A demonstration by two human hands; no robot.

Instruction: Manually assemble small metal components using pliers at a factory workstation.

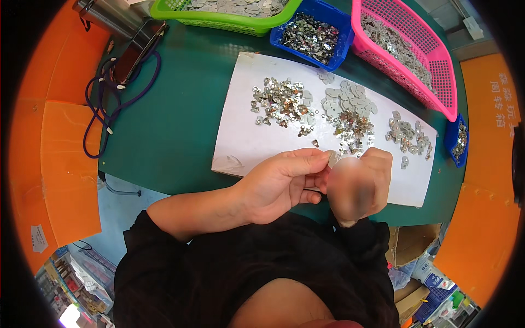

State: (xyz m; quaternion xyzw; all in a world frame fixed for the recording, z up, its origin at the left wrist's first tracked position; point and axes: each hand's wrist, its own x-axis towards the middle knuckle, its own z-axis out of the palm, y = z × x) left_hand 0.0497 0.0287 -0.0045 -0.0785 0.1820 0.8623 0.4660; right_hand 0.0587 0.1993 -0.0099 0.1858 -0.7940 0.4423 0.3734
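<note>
My left hand [281, 183] pinches a small flat grey piece [333, 158] between thumb and forefinger, just above the front edge of a white board [235, 136]. My right hand [377, 175] meets it from the right with fingers curled closed. A blurred patch covers part of that hand, so I cannot make out what it grips. Beyond the hands lie a pile of small shiny metal clips [281, 104], a heap of flat grey pieces [347, 98] and more clips [353, 128]. To the right is a loose group of grey pieces with metal bits [407, 135].
Along the back stand a green basket [219, 21], a blue bin of metal bits [339, 54] and a pink basket [454, 104]. A small blue tray [464, 158] is at the right edge. At left lie a phone [131, 57] and purple cord [150, 82] on the green table [180, 109].
</note>
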